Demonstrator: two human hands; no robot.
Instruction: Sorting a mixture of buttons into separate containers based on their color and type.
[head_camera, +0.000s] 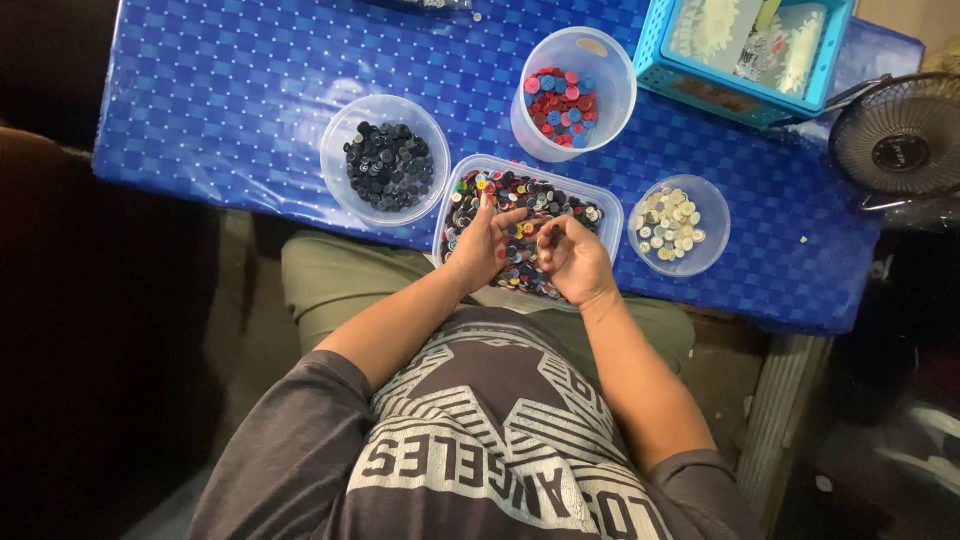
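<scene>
A clear rectangular tub (600, 195) full of mixed coloured buttons sits at the near edge of the blue table (230, 100). Both hands hover over it, palms up. My left hand (482, 245) has its fingers spread above the tub's left part. My right hand (572, 258) is cupped over the tub's middle, fingers curled; whether it holds any button is too small to tell. A round bowl of dark buttons (388, 165) stands left of the tub, a tall cup of red and blue buttons (565, 105) behind it, and a small bowl of pale buttons (672, 222) to its right.
A turquoise plastic basket (745, 95) with packets stands at the back right of the table. A small black fan (900, 140) sits at the right edge. My lap in olive trousers (330, 280) is below the table's near edge.
</scene>
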